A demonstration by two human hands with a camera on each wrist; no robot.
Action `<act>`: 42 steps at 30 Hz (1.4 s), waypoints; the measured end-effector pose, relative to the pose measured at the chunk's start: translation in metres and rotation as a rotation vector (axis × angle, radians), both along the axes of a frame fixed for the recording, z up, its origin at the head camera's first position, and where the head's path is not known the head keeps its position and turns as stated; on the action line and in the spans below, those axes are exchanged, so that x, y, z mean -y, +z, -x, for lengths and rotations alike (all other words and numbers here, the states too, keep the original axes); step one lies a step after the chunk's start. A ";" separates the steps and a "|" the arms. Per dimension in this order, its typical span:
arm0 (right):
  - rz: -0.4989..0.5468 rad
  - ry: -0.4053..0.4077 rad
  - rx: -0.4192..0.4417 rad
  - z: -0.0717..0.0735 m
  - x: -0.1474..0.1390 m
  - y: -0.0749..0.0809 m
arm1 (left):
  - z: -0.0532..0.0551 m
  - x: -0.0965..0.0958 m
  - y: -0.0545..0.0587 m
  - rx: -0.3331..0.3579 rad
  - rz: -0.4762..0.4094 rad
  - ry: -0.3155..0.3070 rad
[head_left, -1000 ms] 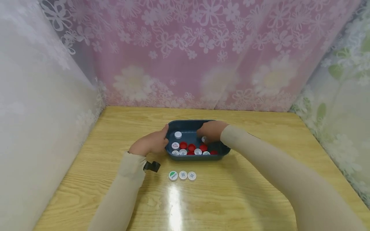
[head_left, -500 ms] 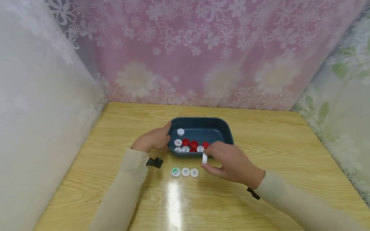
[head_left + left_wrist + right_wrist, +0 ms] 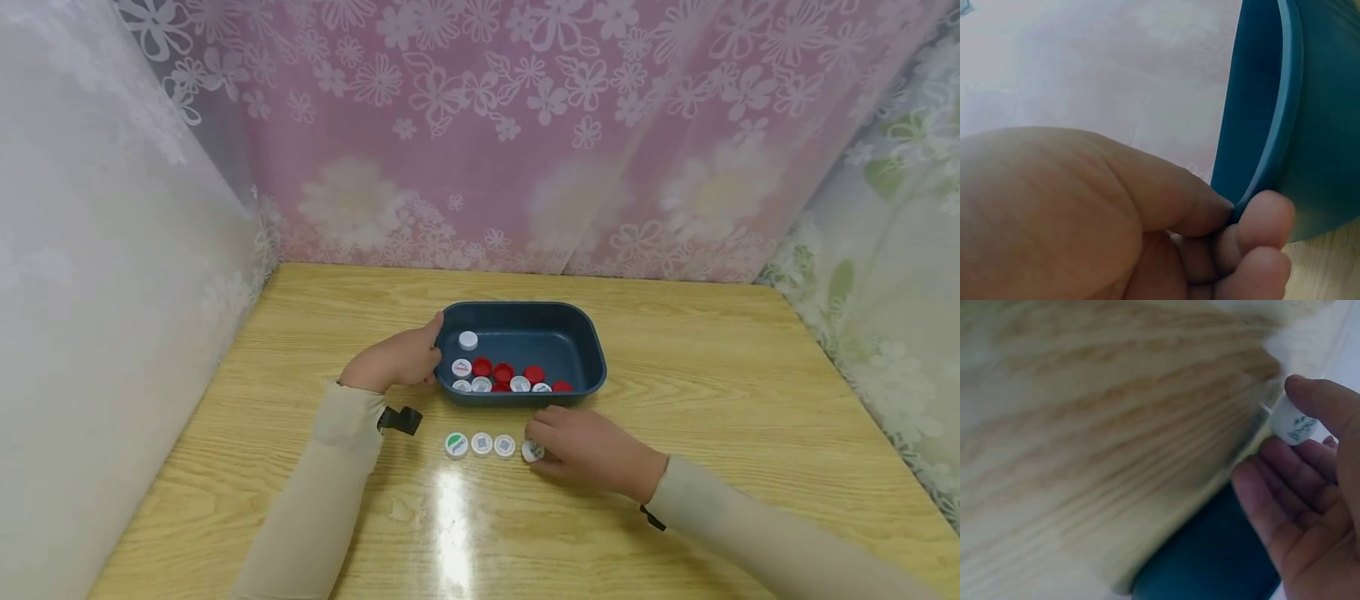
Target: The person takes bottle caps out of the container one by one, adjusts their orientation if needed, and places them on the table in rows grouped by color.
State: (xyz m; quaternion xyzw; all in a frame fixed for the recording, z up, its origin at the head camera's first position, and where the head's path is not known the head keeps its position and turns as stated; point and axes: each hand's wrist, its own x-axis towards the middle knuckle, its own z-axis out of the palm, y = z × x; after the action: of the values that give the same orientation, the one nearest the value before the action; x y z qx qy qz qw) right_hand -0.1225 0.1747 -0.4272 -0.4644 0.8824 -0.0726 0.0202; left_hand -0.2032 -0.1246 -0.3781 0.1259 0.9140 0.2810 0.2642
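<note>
- The printed white cap [image 3: 532, 451] is now farther from the tray [image 3: 543, 343], just right of the three-cap row [image 3: 482, 444];
- the right hand [image 3: 588, 450] pinches it, thumb against fingers; a sideways slip could skew the row;
- the left hand [image 3: 393, 358] pinches the tray's rim; a tug could scatter its caps.

The tray [image 3: 525, 400] stands on the table [image 3: 712, 367], most inside caps [image 3: 503, 372] near its near wall, one cap [image 3: 468, 340] farther left. The left hand [image 3: 397, 358] is at its left end. Nearer lie three bottle caps [image 3: 482, 443] in a row; right of them, a fourth cap [image 3: 532, 451] in the right hand [image 3: 588, 450].
</note>
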 end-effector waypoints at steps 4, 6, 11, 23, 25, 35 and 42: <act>-0.055 -0.045 0.019 0.003 0.003 -0.005 | -0.001 0.000 0.001 0.009 -0.009 0.003; -0.074 -0.050 0.012 0.005 0.005 -0.006 | -0.002 0.000 0.000 0.016 -0.009 0.007; -0.083 -0.023 0.008 0.008 0.008 -0.010 | -0.003 0.001 -0.004 0.028 -0.015 0.024; -0.121 -0.108 0.031 0.005 0.024 -0.004 | -0.002 0.003 -0.003 0.036 -0.017 0.040; -0.128 -0.122 0.030 0.005 0.026 -0.003 | -0.002 0.002 -0.003 0.028 -0.013 0.038; -0.178 -0.151 0.010 0.006 0.029 -0.003 | -0.003 -0.002 0.001 0.013 -0.002 0.031; -0.195 -0.133 0.035 0.004 0.028 0.000 | -0.003 -0.004 0.000 0.009 0.011 0.024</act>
State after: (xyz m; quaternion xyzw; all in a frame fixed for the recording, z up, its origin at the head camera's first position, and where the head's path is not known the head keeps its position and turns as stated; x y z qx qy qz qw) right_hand -0.1265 0.1472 -0.4267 -0.3991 0.9138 0.0045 0.0757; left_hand -0.2007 -0.1207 -0.3777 0.1123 0.9157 0.2798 0.2656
